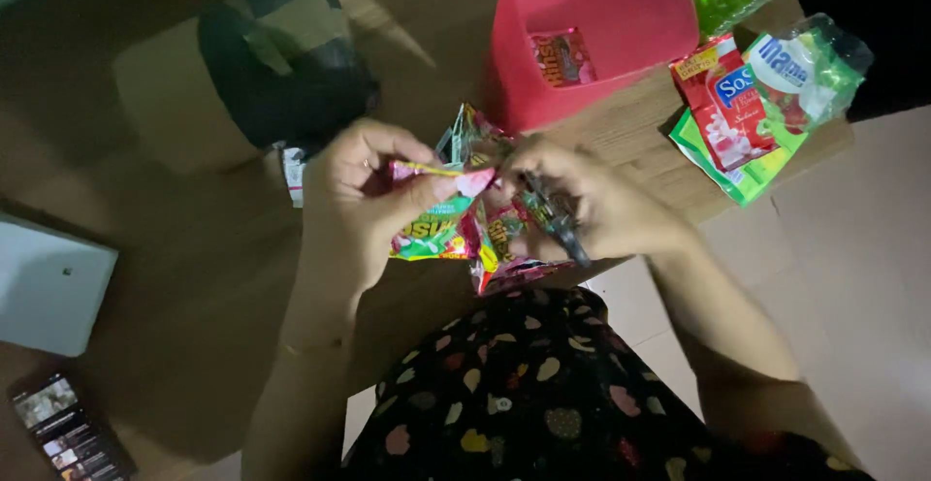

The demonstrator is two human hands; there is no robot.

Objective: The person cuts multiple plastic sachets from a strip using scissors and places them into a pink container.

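The wooden table point(630, 127) carries a red bin point(592, 25) and snack packets point(747, 112). A phone point(73, 432) and a white box point(48, 287) lie at its left.

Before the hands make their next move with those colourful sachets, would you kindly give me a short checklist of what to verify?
1. Left hand has a grip on the sachets: ok, thumb and fingers pinch the upper edge of the bunch.
2. Right hand steady on the bunch: ok, it holds the right side, with a dark slim tool in its fingers.
3. What kind of tool it is: cannot tell, too dark.
4. Red bin within reach: ok, it stands just beyond the hands, one sachet inside.
5. Other packets clear of the hands: ok, they lie apart to the right on the table.
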